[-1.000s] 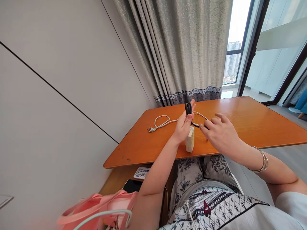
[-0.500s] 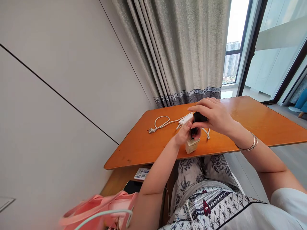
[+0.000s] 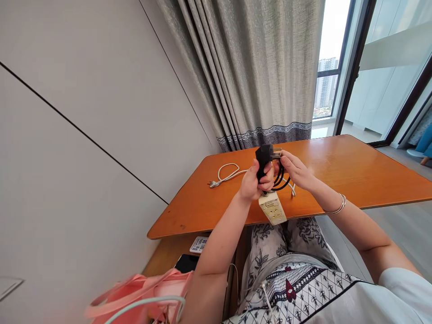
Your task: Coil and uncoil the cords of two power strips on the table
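Observation:
My left hand [image 3: 252, 184] is closed around a black power plug [image 3: 263, 157], whose metal prongs [image 3: 276, 153] point right. Beside the prongs, the bent fingers of my right hand [image 3: 299, 172] close on the looped black cord [image 3: 279, 180]; their exact hold is partly hidden. Below my left hand, a cream socket block [image 3: 274, 210] is tilted at the table's front edge, its yellowish outlet face toward me. A white cord with a plug [image 3: 214, 184] lies on the table to the left, and part of it runs behind my hands.
The orange wooden table [image 3: 347, 175] has its near edge above my lap. Lower left, a pink bag [image 3: 141, 292] stands by a dark flat device [image 3: 187, 263] and a printed white packet [image 3: 198, 244]. A grey curtain [image 3: 266, 67] hangs behind the table.
My right hand has come down and right, off the black plug, exposing its prongs and cord loops. The socket block has swung forward, showing its outlets. My left hand now holds the plug upright.

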Tool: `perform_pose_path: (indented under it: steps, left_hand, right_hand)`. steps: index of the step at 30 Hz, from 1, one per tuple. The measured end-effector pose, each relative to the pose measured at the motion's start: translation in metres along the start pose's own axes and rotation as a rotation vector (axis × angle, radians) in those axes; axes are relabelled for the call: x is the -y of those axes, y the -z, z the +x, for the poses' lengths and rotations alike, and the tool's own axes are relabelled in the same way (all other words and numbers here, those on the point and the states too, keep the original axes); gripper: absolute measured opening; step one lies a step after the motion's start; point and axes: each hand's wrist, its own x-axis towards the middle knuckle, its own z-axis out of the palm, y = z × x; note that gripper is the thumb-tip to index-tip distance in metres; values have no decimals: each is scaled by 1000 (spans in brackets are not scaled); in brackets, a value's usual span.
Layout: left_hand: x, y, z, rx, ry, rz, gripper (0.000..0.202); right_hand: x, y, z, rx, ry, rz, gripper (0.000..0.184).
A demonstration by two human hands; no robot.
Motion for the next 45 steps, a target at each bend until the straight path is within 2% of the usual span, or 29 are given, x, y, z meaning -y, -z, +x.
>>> perform_pose_path:
  steps: [5, 12, 18, 22, 27, 31, 33, 37, 39, 42, 45]
  left_hand:
    - [-1, -5, -1, 44, -17, 6, 59]
    - [-3, -11, 4, -39, -112, 155, 46]
    - [-4, -13, 3, -63, -202, 329, 50]
    - [-7, -15, 2, -82, -215, 406, 54]
    - [-7, -17, 2, -109, -171, 328, 55]
    - [-7, -16, 5, -189, -224, 239, 56]
    - [-8, -15, 7, -267, -264, 185, 55]
    - [-11, -10, 11, -415, -335, 110, 54]
    - [-13, -7, 13, -465, -365, 88, 54]
    - [-15, -5, 14, -508, -410, 70, 53]
    - [-15, -5, 14, -534, -450, 55, 53]
  right_hand:
    - [4, -11, 4, -131, -163, 212, 66]
    - [17, -14, 8, -109, -320, 397, 68]
    - [20, -11, 9, -119, -275, 351, 70]
    - [16, -12, 8, -121, -248, 275, 67]
    - [4, -11, 9, -145, -182, 244, 65]
    - [-18, -11, -3, -169, -99, 283, 62]
    - [-33, -12, -19, -106, -122, 268, 71]
    - [-61, -17, -56, 254, -326, 107, 88]
    - [-68, -20, -69, 362, -384, -23, 93]
    - [-73, -25, -79, 396, -411, -218, 89]
    - [-77, -32, -82, 372, -384, -298, 77]
